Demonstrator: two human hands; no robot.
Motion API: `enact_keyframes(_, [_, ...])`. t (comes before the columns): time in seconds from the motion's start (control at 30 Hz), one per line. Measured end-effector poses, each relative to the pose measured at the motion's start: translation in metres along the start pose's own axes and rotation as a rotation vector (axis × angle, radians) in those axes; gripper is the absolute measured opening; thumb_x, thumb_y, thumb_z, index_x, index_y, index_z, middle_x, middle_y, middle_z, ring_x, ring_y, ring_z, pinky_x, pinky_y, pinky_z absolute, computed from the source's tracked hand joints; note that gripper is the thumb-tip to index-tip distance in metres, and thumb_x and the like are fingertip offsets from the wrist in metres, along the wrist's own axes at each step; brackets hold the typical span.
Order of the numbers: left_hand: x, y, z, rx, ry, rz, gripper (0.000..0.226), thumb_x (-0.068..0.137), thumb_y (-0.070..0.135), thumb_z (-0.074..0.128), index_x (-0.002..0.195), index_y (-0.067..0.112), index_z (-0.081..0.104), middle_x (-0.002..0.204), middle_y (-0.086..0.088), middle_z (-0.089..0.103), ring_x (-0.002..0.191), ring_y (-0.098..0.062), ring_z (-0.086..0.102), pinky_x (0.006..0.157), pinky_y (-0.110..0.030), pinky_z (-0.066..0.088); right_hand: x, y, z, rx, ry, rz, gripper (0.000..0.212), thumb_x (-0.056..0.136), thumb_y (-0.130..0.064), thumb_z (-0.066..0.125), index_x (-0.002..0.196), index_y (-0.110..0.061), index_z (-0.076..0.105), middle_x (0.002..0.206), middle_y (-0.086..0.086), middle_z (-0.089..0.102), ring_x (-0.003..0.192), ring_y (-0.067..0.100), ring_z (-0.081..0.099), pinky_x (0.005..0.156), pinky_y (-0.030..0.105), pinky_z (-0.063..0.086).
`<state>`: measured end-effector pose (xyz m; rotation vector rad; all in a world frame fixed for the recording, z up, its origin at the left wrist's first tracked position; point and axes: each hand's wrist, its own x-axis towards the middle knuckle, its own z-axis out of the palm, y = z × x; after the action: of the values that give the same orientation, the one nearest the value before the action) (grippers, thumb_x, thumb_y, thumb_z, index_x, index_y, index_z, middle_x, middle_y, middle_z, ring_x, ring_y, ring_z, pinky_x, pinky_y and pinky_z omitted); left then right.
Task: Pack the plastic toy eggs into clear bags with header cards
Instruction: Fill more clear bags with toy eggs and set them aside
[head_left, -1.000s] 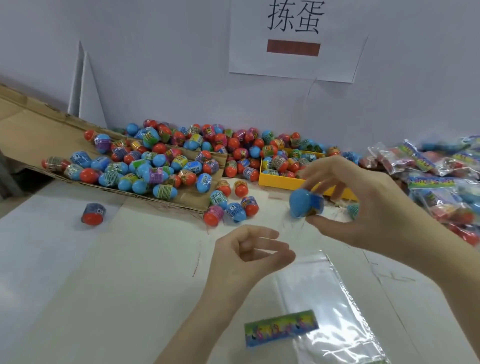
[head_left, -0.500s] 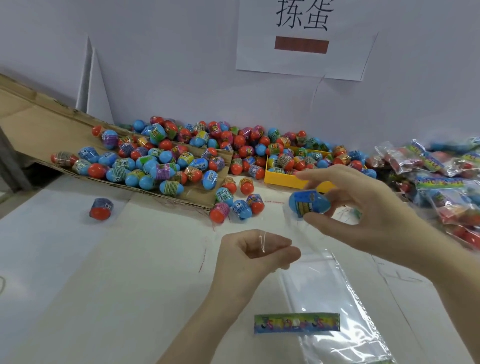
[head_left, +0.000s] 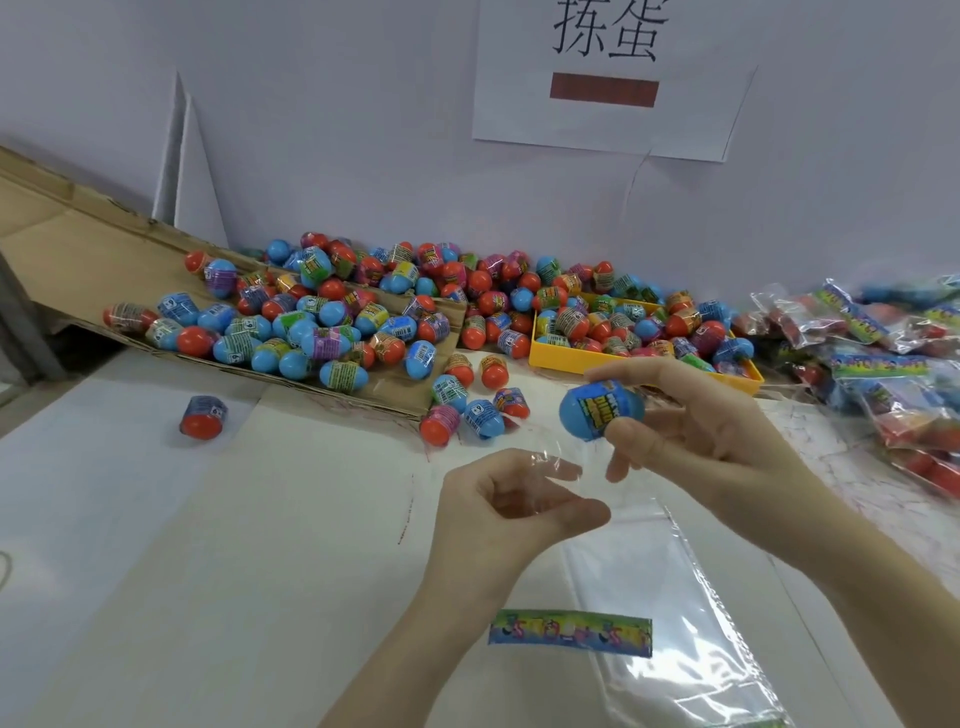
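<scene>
**Egg at bag mouth, not in yet**

Left hand (head_left: 511, 506) pinching the open end of a clear bag (head_left: 670, 597), thumb and fingers curled on the film to keep the mouth spread. Right hand (head_left: 691, 431) clamped on one blue toy egg (head_left: 597, 410), thumb under, fingers over, just far-right of the left hand and above the bag mouth; probably lined up for dropping in. Hands close, not touching. Bag body trailing toward the near right on the white surface (head_left: 182, 571), apparently empty, one header card (head_left: 570, 627) at its near end.

Counts: one egg in hand, one bag being filled, one header card seen on it. One lone red-and-blue egg (head_left: 203, 417) apart at left. Loose egg pile (head_left: 332, 317) along the far wall, spilling over a cardboard flap (head_left: 67, 249) and a yellow tray (head_left: 571, 356); dozens, too many to count. Small cluster of about six eggs nearer, between flap and tray. Filled bags (head_left: 883, 364) heaped at far right, number unclear. One paper sign (head_left: 608, 78) on the wall.
</scene>
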<state>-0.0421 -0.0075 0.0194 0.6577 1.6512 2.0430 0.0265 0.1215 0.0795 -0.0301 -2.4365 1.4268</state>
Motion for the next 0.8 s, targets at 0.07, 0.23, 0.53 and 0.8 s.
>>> enact_keyframes(0.07, [0.000,0.000,0.000,-0.016,-0.009,0.011,0.027,0.052,0.004,0.082,0.061,0.027,0.073,0.056,0.001,0.069,0.055,-0.007,0.064,0.058,-0.015,0.052,0.001,-0.003,0.000,-0.004,0.040,0.027,0.038,0.063,-0.042,0.058,0.099,-0.031,0.058,0.099,-0.011,0.060,0.064,0.015,0.066,0.066,0.020,0.054])
enact_keyframes(0.23, [0.001,-0.002,-0.001,-0.042,-0.018,0.012,0.026,0.055,-0.001,0.081,0.066,0.020,0.071,0.058,-0.002,0.069,0.055,-0.009,0.065,0.057,-0.016,0.052,0.006,-0.010,-0.004,-0.148,0.025,0.049,0.030,0.076,-0.011,0.066,0.098,-0.029,0.062,0.100,-0.008,0.060,0.061,0.012,0.067,0.070,0.026,0.056])
enact_keyframes(0.53, [0.002,-0.004,-0.002,-0.021,-0.121,-0.040,0.028,0.059,0.005,0.085,0.074,0.026,0.073,0.086,0.006,0.074,0.065,-0.011,0.068,0.064,-0.018,0.053,0.013,-0.019,-0.018,-0.339,-0.230,0.096,0.041,0.071,-0.020,0.071,0.100,-0.043,0.052,0.092,-0.015,0.062,0.077,0.005,0.064,0.074,0.019,0.054])
enact_keyframes(0.8, [0.001,-0.006,-0.004,-0.104,-0.101,-0.060,0.041,0.060,0.002,0.082,0.094,0.022,0.070,0.082,0.000,0.073,0.064,-0.008,0.066,0.060,-0.014,0.049,0.013,-0.018,-0.015,-0.610,-0.292,0.010,0.031,0.054,-0.062,0.046,0.083,-0.051,0.052,0.097,-0.039,0.051,0.101,-0.015,0.037,0.083,0.004,0.029])
